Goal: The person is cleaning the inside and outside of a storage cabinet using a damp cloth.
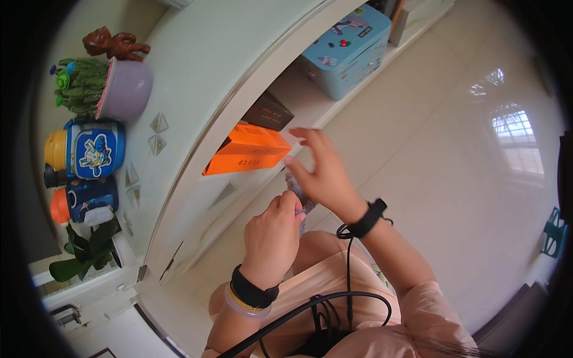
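Observation:
My left hand (273, 237) is closed on a greyish-purple cloth (303, 199), which hangs partly behind my fingers. My right hand (320, 168) is raised just beyond it, thumb and fingers apart, with nothing between them. Its fingertips are near the right end of an orange box (255, 150) on the open shelf of a white cabinet; whether they touch cannot be told. A dark box (269, 112) with writing stands beside the orange one. Farther along the shelf is a light blue case (349, 49) with stickers.
On the cabinet's pale top (188, 67) stand a brown figurine (116, 44), a cactus in a lilac pot (127, 89), two bottles in blue covers (96, 150) (91, 200) and a leafy plant (87, 250). Black cables (309, 304) cross my lap. Glossy floor tiles (429, 179) lie at right.

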Motion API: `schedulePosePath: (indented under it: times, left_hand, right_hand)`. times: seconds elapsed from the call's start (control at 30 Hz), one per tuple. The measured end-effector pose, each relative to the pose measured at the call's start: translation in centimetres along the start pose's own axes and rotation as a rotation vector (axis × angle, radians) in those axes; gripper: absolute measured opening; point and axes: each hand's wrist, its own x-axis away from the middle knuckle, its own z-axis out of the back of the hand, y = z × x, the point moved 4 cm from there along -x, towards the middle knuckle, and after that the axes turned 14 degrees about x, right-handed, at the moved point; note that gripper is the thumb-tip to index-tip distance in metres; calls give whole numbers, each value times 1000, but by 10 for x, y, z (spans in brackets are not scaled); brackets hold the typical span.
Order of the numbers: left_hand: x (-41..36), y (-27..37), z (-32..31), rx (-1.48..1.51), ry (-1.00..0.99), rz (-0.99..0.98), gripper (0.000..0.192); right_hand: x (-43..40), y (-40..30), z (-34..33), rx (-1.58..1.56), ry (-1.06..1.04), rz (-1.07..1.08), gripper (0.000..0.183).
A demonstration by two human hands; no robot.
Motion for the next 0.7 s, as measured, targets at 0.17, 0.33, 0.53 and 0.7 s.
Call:
schedulePosePath:
  times: [0.17,0.33,0.53,0.7]
  left_hand:
    - [12,16,-6,-328,-110,97,18]
    - [41,-9,26,-496,-151,247,19]
    - [75,-21,58,-473,-114,306,19]
    - [106,-27,86,-487,-41,377,20]
  right_hand:
    - [8,-17,-43,106,-140,345,42]
    - [51,-86,-138,588,-152,1177,43]
    - [57,-70,-225,1146,-73,1446,25]
    - [65,-58,-194,903,-34,1535,21]
